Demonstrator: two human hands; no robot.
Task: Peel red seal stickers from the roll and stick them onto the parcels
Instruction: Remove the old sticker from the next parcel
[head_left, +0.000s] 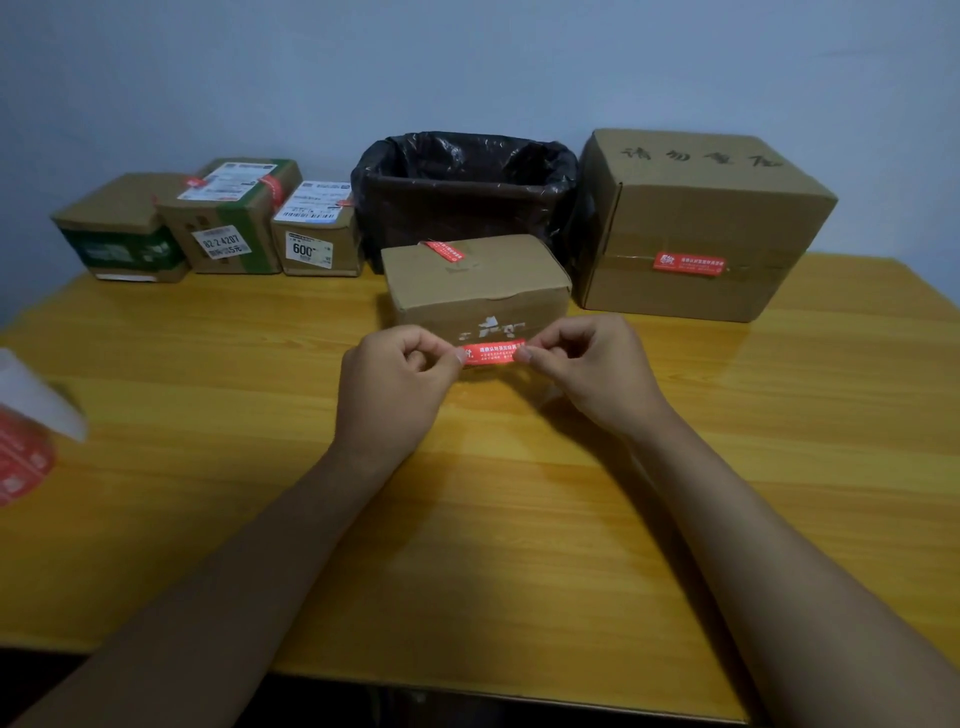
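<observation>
Both hands pinch a red sticker (493, 352) — brown parcel (475, 283) just behind.

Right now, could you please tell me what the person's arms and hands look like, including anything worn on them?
Both forearms are bare up to the frame's edge: no sleeves show. The left hand and right hand wear no gloves, and no rings, watch or bracelet can be seen. The nails look short and unpainted.

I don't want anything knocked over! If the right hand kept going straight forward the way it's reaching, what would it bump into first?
Most likely the small cardboard box right ahead. The right hand and left hand each pinch an end of the red sticker just in front of its near face. How close is hard to judge from this one view.
</observation>
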